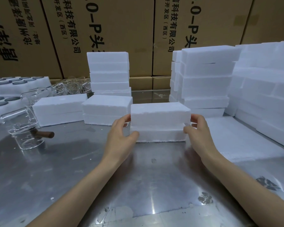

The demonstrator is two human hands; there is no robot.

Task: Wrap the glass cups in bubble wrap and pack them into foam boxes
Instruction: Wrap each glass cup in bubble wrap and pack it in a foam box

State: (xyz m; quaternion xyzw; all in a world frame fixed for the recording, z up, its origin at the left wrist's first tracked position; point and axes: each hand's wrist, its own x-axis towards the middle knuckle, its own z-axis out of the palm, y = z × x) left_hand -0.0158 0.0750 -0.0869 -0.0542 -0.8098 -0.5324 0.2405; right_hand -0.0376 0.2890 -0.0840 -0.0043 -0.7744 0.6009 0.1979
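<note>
A closed white foam box (159, 123) stands on the steel table in front of me, its lid on the lower half. My left hand (121, 136) grips its left end, fingers on the lid and thumb at the base. My right hand (198, 130) grips the right end the same way. At the left, a clear glass cup (25, 136) with a dark wooden handle lies on the table, with more glass cups (69, 86) behind it. A sheet of bubble wrap (246, 141) lies flat at the right.
Two closed foam boxes (107, 110) (59, 110) stand left of the held one. Stacks of foam boxes rise at the back centre (109, 72) and right (206, 79). Foam trays with round holes (2, 94) lie far left. Cardboard cartons (105, 30) wall the back.
</note>
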